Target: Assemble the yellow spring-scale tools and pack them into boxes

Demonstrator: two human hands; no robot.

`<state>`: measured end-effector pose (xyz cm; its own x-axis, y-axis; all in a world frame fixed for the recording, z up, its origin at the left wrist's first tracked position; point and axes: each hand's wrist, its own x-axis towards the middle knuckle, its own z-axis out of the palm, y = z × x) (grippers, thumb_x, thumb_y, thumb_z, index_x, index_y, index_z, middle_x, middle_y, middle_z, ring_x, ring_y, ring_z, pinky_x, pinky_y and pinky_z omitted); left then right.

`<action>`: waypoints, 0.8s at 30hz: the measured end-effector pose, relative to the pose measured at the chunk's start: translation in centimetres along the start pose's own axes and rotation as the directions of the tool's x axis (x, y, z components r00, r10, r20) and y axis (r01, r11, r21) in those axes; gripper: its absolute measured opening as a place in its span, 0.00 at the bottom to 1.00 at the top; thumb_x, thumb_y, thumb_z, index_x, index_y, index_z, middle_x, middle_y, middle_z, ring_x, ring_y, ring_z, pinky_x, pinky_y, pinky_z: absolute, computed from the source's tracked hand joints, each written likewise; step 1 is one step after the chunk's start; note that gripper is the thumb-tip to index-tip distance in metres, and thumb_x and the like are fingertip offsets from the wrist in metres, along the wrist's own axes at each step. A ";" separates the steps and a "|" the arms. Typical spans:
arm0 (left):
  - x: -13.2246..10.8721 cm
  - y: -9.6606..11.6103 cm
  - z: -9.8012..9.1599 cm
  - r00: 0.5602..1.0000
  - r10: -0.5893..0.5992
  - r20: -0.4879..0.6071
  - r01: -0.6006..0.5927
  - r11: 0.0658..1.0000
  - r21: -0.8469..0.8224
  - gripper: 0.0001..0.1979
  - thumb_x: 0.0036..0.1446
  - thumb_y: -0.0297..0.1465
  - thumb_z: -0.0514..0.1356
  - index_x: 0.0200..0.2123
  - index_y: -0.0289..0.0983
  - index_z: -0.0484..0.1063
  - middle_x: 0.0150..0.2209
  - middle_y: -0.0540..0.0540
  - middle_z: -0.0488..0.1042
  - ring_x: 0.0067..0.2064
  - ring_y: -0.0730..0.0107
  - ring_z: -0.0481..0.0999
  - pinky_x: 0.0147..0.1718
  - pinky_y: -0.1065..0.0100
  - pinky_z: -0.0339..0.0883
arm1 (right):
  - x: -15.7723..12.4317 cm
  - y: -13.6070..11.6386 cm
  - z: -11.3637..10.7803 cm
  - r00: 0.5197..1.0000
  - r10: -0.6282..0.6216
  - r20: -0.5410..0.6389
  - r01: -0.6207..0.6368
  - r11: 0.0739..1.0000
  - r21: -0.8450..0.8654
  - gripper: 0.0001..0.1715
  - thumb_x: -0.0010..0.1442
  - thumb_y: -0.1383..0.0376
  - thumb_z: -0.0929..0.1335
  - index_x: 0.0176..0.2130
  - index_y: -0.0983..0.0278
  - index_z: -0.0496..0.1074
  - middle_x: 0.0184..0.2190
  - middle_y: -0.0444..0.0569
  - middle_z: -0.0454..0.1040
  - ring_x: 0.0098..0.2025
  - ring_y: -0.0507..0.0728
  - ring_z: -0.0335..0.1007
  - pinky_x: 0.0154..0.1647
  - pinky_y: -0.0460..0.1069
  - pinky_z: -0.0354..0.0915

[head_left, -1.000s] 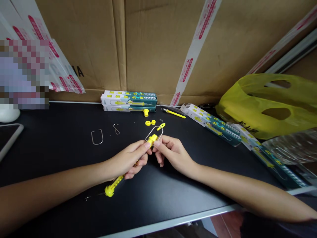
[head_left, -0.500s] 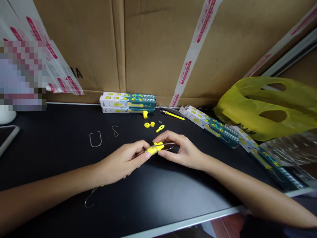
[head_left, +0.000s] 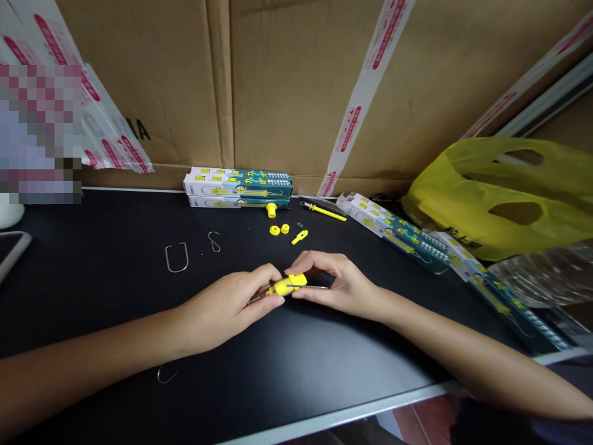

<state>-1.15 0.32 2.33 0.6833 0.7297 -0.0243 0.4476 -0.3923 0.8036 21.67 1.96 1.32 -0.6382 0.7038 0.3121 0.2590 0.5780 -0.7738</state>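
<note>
Above the middle of the dark table, a yellow spring scale [head_left: 281,287] with a clear tube is held between both hands. My left hand [head_left: 236,301] is closed round its left end, thumb along the near side; part of the tube is hidden in the fingers. The thumb and fingers of my right hand [head_left: 336,279] pinch the yellow cap end, where a bent wire handle [head_left: 317,286] sticks out to the right. Just beyond lie a small yellow slotted piece [head_left: 299,237], a tiny spring [head_left: 299,225], two yellow rings [head_left: 275,230] and a yellow flanged cap [head_left: 271,211].
Left of the hands lie a U-shaped wire [head_left: 176,257] and a wire hook [head_left: 214,241]; another hook [head_left: 167,374] shows below my left forearm. Printed boxes [head_left: 238,186] stand at the back, more [head_left: 393,235] at right beside a yellow bag [head_left: 491,198]. A yellow rod [head_left: 327,212] lies behind.
The spring scale has turned in my fingers, so its wire handle now appears edge-on instead of as an open loop. Both hands keep hold of it. The view has shifted slightly.
</note>
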 end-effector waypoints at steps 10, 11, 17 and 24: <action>1.1 -1.3 -0.1 0.954 -0.228 0.194 0.298 0.756 -0.583 0.18 0.63 0.45 0.51 0.46 0.37 0.64 0.31 0.49 0.73 0.23 0.74 0.76 0.22 0.74 0.68 | 0.9 1.3 -1.4 0.971 0.156 -0.183 -0.106 0.960 0.258 0.16 0.55 0.62 0.73 0.43 0.64 0.71 0.39 0.49 0.74 0.36 0.52 0.73 0.38 0.48 0.72; 1.3 -1.4 -0.1 0.953 -0.220 0.210 0.304 0.732 -0.610 0.18 0.62 0.44 0.52 0.47 0.37 0.64 0.33 0.48 0.74 0.25 0.73 0.78 0.23 0.73 0.69 | 0.9 1.4 -1.6 0.966 0.168 -0.198 -0.109 0.955 0.277 0.17 0.54 0.62 0.73 0.43 0.64 0.71 0.38 0.49 0.74 0.35 0.52 0.72 0.37 0.48 0.73; 1.4 -1.5 0.1 0.961 -0.204 0.185 0.275 0.646 -0.712 0.17 0.59 0.41 0.59 0.47 0.39 0.62 0.36 0.47 0.75 0.29 0.68 0.80 0.29 0.68 0.73 | 1.1 2.3 -1.9 0.971 0.184 -0.151 -0.122 0.930 0.346 0.26 0.53 0.61 0.74 0.50 0.62 0.66 0.46 0.51 0.73 0.46 0.55 0.72 0.48 0.53 0.71; 1.5 -1.2 0.8 0.974 -0.208 0.090 0.206 0.649 -0.733 0.20 0.56 0.38 0.62 0.48 0.40 0.58 0.31 0.51 0.75 0.27 0.69 0.79 0.28 0.68 0.72 | 1.2 2.0 0.6 0.951 0.296 -0.085 -0.203 0.810 0.550 0.20 0.59 0.56 0.69 0.48 0.62 0.71 0.44 0.50 0.75 0.43 0.54 0.73 0.47 0.51 0.68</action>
<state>-0.20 1.48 0.84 0.6242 0.7421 -0.2442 0.0086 0.3060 0.9520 20.99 3.72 -0.22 -0.4688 0.8759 0.1145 -0.0595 0.0981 -0.9934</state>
